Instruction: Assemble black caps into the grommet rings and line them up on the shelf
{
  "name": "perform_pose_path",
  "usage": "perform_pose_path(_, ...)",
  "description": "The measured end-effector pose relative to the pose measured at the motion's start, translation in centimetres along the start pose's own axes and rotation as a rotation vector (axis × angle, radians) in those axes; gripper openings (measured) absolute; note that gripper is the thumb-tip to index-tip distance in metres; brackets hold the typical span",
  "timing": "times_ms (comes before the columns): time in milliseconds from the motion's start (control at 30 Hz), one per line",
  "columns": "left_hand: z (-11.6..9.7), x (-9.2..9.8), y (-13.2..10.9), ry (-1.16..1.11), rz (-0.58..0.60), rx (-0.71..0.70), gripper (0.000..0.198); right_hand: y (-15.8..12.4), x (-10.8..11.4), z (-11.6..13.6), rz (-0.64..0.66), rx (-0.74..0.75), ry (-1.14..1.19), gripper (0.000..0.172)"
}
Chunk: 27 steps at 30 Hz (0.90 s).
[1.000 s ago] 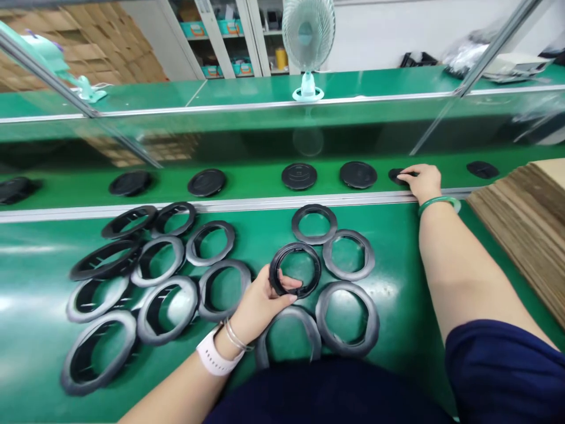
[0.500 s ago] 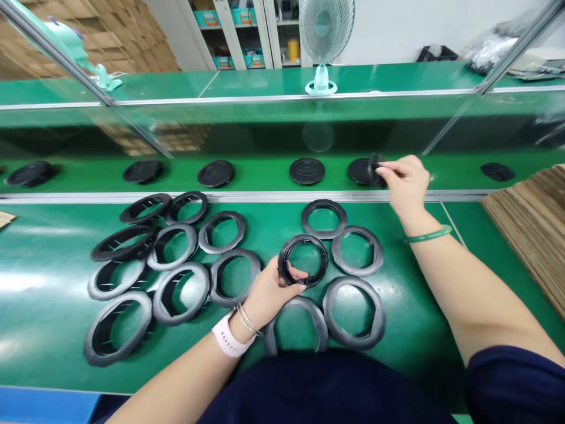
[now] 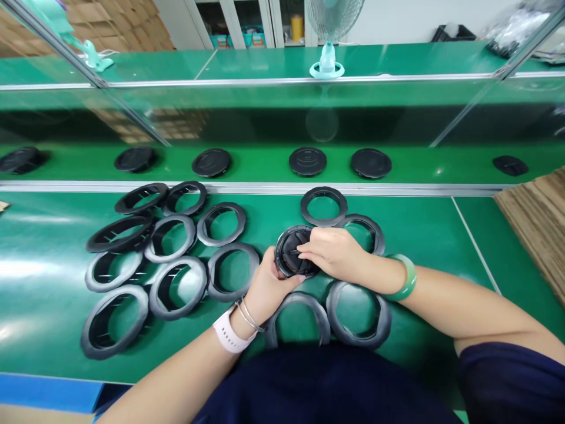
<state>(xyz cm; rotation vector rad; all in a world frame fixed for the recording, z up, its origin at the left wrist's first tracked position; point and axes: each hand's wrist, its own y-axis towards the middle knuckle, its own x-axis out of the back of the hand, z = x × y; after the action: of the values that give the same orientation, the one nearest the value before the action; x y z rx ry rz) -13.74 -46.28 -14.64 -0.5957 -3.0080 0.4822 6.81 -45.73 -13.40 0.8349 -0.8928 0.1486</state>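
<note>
My left hand grips a black plastic ring by its lower left side, above the green table. Inside that ring lies a round black disc, partly covered by my fingers. My right hand pinches a raised part at the middle of the disc; whether the disc is seated or loose I cannot tell. Around my hands lie grey-black rings, one behind, one partly under my right wrist, one at the front right and one at the front.
Several more rings cluster at the left of the table. Beyond a metal rail, round black discs rest spaced along a green strip. Stacked cardboard stands at the right. A fan stands on the shelf behind.
My right hand has come back from the green strip toward me and left, bringing the black disc into the ring. My left hand still holds the ring in nearly the same place.
</note>
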Motion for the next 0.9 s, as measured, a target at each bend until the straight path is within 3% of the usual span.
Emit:
perform_pose_path(400,-0.04,-0.06,0.05,-0.011,0.004,0.005,0.062,-0.16,0.32,-0.16,0.159,0.220,-0.196,0.023)
perform_pose_path(900,0.13,0.09,-0.16,0.046,0.025,0.004,0.055,0.22,0.43,0.25,0.186,0.020,-0.038,0.015)
